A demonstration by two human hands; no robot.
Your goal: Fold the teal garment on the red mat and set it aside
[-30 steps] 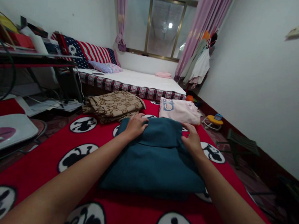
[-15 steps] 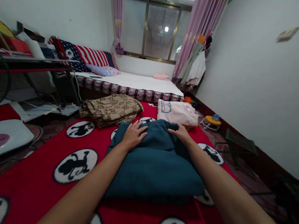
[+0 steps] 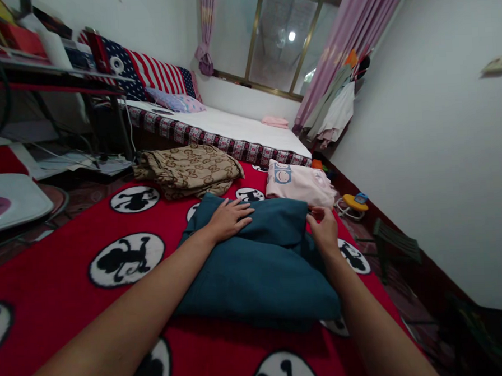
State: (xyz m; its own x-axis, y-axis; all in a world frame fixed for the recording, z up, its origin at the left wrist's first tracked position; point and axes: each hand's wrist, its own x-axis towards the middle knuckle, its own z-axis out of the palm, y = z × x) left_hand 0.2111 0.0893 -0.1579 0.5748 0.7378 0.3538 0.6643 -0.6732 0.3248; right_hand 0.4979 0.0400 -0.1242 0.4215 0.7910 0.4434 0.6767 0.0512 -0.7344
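Note:
A folded teal garment [image 3: 255, 277] lies in front of me on a red blanket [image 3: 72, 309] with black-and-white monkey figures; what kind of garment it is does not show. My left hand [image 3: 230, 218] rests flat on its upper left part, fingers spread. At the far right corner of the upper fold, the curled thumb and fingers of my right hand [image 3: 325, 229] close on the cloth's edge. Behind the teal cloth sit a brown patterned folded cloth [image 3: 191, 168] on the left and a pale pink folded garment [image 3: 299, 185] on the right.
A bed with a white sheet [image 3: 230, 121] stands at the back under the window. To the left are a cluttered desk [image 3: 60, 80] and a white chair seat [image 3: 16, 203]. A yellow stool [image 3: 355, 202] and a dark folding stool [image 3: 397, 242] stand along the right wall.
My right hand has moved right, and the upper fold's right corner now reaches further right and lies flatter. My left hand stays on the cloth. The view has tilted slightly.

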